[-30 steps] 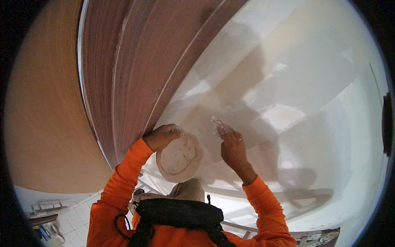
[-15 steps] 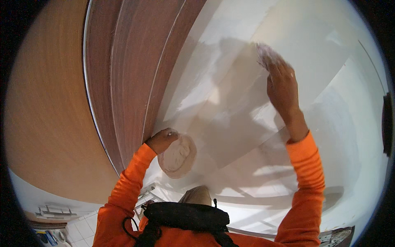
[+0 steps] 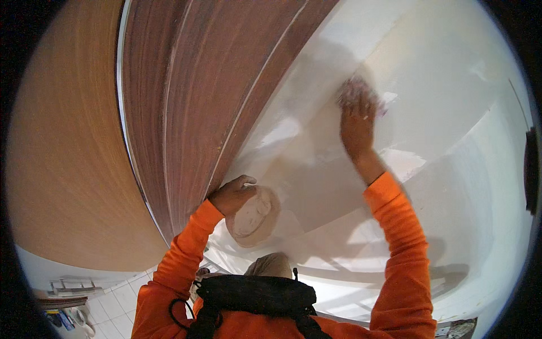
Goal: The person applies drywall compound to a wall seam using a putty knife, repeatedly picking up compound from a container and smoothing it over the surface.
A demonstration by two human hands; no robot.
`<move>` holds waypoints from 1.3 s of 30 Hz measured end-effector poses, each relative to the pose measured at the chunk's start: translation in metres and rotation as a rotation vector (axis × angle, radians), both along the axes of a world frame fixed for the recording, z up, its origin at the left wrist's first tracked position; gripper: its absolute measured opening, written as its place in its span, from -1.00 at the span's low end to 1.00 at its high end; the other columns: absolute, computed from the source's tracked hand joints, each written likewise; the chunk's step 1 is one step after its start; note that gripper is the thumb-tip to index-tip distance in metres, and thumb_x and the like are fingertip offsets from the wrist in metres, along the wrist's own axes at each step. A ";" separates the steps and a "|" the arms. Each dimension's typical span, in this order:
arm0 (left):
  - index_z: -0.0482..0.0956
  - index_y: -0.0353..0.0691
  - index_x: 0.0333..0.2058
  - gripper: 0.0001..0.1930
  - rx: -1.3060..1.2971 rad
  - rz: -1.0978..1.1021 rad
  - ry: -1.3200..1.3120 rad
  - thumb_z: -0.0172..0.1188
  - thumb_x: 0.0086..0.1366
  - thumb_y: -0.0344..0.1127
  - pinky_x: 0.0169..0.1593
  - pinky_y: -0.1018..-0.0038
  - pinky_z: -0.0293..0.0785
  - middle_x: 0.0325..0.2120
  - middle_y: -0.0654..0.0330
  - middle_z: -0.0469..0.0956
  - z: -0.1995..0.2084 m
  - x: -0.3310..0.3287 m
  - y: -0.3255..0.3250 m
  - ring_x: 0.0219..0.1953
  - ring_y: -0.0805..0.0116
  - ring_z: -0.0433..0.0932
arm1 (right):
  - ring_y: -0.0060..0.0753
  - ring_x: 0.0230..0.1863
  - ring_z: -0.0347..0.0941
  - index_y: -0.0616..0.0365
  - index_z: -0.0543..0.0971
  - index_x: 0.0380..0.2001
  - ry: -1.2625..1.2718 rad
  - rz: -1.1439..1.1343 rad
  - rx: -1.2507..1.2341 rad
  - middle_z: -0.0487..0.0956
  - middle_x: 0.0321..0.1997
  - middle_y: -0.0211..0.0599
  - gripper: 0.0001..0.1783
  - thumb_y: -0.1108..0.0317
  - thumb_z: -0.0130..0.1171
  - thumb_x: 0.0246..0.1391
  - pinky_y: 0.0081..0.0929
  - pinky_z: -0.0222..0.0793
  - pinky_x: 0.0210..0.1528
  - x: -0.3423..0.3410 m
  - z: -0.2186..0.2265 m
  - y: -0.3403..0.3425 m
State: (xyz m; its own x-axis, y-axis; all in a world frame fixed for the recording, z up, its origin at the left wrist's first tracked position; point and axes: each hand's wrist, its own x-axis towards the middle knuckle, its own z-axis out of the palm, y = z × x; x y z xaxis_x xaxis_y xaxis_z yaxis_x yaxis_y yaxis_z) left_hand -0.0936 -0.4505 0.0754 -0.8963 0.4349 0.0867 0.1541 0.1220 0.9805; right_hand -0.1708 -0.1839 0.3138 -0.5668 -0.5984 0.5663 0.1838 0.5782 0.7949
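My right hand (image 3: pixel 358 127) presses a crumpled, whitish-red cloth (image 3: pixel 357 93) against the pale wall (image 3: pixel 316 164), its fingers laid over it. Low on the left, my left hand (image 3: pixel 231 195) grips the rim of a round, shallow bowl (image 3: pixel 275 217). A pale, creamy paste (image 3: pixel 249 219) lies in the bowl, smeared up its sides. The thumb of that hand curls over the far edge, while its other fingers are largely hidden. Near the right hand, the wall bears lighter smeared patches (image 3: pixel 402 164).
A dark reddish-brown wood panel (image 3: pixel 226 73) borders the wall on the left, and a lighter brown panel (image 3: pixel 68 141) stands beyond a metal strip. A black pouch (image 3: pixel 257 291) hangs at my chest. White floor tiles (image 3: pixel 116 305) and several small items show at lower left.
My right hand has swept left and slightly down across the wall with the cloth. The left hand and bowl have shifted a little to the right in view.
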 end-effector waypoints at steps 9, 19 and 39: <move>0.41 -0.26 0.08 -0.58 -0.051 -0.081 0.093 0.04 0.37 -0.11 0.14 0.34 0.36 -0.02 -0.03 0.49 -0.013 -0.007 0.003 0.04 0.17 0.48 | 0.34 0.43 -0.12 0.41 0.22 0.24 -0.703 0.026 -0.152 0.02 0.40 0.32 -0.42 0.37 -0.12 0.17 0.32 -0.28 0.38 0.064 -0.187 -0.012; 0.38 -0.32 0.09 -0.45 -0.052 -0.079 0.244 0.03 0.32 0.02 0.11 0.30 0.36 0.00 -0.16 0.48 -0.029 -0.011 -0.009 0.06 0.05 0.48 | -0.03 0.42 0.04 0.23 0.33 0.21 -0.045 0.080 -0.059 0.24 0.35 -0.04 -0.40 0.57 -0.03 0.01 0.23 -0.18 0.38 0.046 0.060 -0.012; 0.37 -0.20 0.09 -0.54 -0.138 0.042 0.212 0.03 0.36 -0.01 0.04 0.30 0.44 -0.13 0.00 0.59 0.026 0.013 -0.018 -0.04 0.14 0.57 | 0.21 0.44 -0.10 0.42 0.20 0.24 -0.335 0.189 -0.085 0.07 0.40 0.21 -0.45 0.45 -0.10 0.19 0.13 -0.23 0.43 0.024 -0.010 -0.019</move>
State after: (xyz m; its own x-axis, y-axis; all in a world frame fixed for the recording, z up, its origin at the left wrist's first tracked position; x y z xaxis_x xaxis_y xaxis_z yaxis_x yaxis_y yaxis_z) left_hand -0.0805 -0.4690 0.1010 -0.8817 0.4187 0.2173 0.3467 0.2626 0.9005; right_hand -0.1464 -0.2025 0.3035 -0.6130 -0.6687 0.4208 -0.1938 0.6437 0.7404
